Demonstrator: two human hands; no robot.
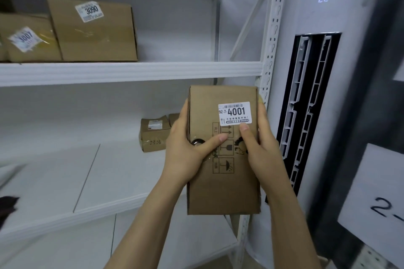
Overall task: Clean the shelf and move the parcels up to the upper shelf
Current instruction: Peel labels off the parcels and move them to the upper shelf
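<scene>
Parcel [223, 190] between left fingers [183, 113] and right fingers [263, 113]

Bare forearms rising from 6 o'clock, left hand [185, 153] clasping the parcel [223, 190] at its 9 o'clock edge, thumb across its face, right hand [260, 150] clasping the 3 o'clock edge, thumb pointing to 12 o'clock

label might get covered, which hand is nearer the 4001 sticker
Right. The right hand, thumb tip at the lower edge of the 4001 sticker; the left hand grips the left side of the parcel, thumb lower-left of it.
</scene>
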